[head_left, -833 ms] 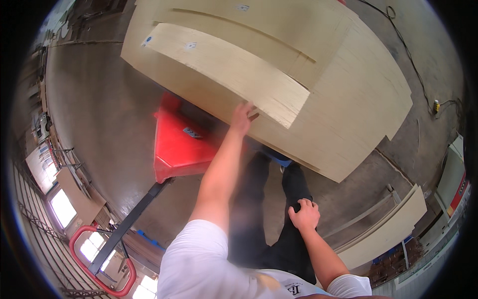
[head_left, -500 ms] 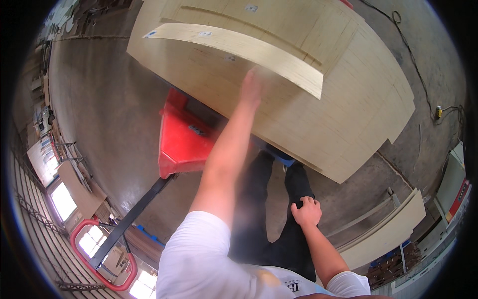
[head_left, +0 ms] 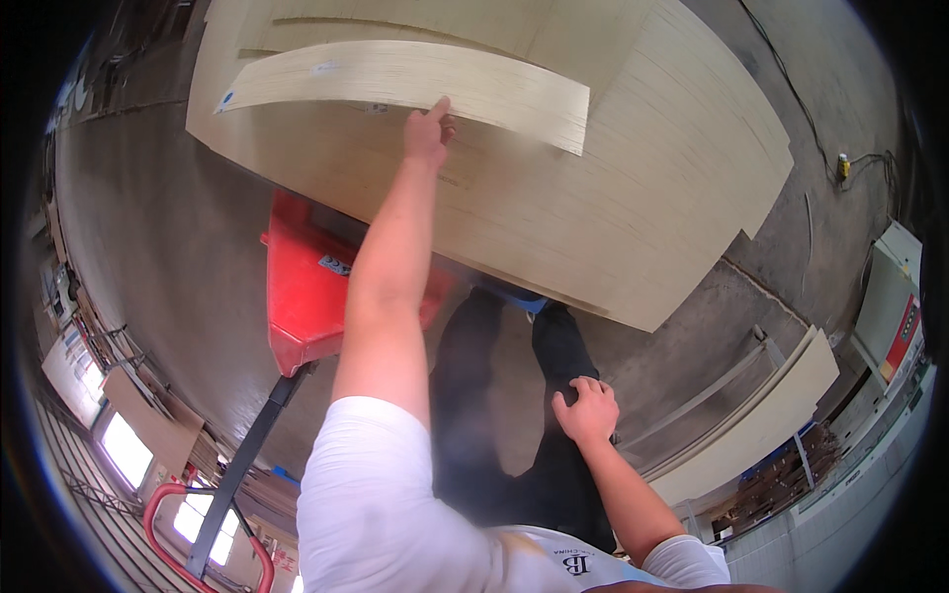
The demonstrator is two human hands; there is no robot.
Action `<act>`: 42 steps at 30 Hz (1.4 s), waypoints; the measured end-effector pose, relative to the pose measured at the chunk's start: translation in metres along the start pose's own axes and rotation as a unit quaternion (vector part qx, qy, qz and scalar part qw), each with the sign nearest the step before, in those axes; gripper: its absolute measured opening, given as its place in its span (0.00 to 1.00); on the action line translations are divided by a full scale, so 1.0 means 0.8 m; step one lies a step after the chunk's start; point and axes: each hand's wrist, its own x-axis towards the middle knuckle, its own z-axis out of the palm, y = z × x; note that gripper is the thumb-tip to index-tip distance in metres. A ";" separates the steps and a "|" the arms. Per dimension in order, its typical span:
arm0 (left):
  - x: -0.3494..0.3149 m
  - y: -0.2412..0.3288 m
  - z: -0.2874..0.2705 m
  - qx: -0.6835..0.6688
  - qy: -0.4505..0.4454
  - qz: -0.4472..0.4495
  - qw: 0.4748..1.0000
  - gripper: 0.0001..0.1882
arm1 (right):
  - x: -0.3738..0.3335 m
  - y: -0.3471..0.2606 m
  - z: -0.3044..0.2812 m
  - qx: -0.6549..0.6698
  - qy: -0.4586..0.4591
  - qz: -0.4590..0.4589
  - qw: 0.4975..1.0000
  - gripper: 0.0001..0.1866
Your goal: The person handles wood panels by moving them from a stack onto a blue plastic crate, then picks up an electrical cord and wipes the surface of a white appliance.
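Observation:
A long, narrow strip of pale plywood (head_left: 514, 87) lies across the upper part of the head view, bowed by the lens, over a stack of large plywood sheets (head_left: 633, 217). My left hand (head_left: 428, 135) grips the strip at the middle of its near edge, a finger or thumb showing on the top face; the underside of the grip is hidden. My right hand (head_left: 589, 407) rests on my right thigh, holding nothing, its fingers loosely spread.
Left of my legs stands a red pallet jack (head_left: 301, 296) with a long dark handle (head_left: 237, 474). Board pieces (head_left: 751, 425) lean on a frame at the right. A cable (head_left: 791, 74) runs over the concrete floor at the upper right, near a small yellow object (head_left: 843, 168).
The whole view has shifted, carrying most things left and up. Against the stack, the strip has turned, its left end coming nearer. My left hand stays at its near edge; my right stays on the thigh.

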 end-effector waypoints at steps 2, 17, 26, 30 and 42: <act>-0.027 0.016 0.021 -0.033 0.024 0.028 0.999 0.15 | -0.002 -0.006 0.002 0.003 -0.006 0.014 1.000 0.20; -0.067 -0.082 0.094 0.103 -0.137 -0.025 0.985 0.20 | 0.029 -0.018 -0.011 0.027 0.002 -0.022 0.999 0.18; -0.416 -0.149 0.061 -0.075 -0.096 -0.294 0.948 0.15 | 0.410 -0.005 -0.010 0.309 0.055 -0.055 0.948 0.31; -0.385 -0.135 0.053 -0.016 -0.098 -0.231 0.968 0.16 | 0.549 -0.094 -0.107 0.335 0.162 -0.027 0.928 0.41; -0.363 -0.101 0.045 -0.029 -0.175 -0.182 0.967 0.15 | 0.677 -0.122 -0.142 0.417 0.189 0.085 0.885 0.45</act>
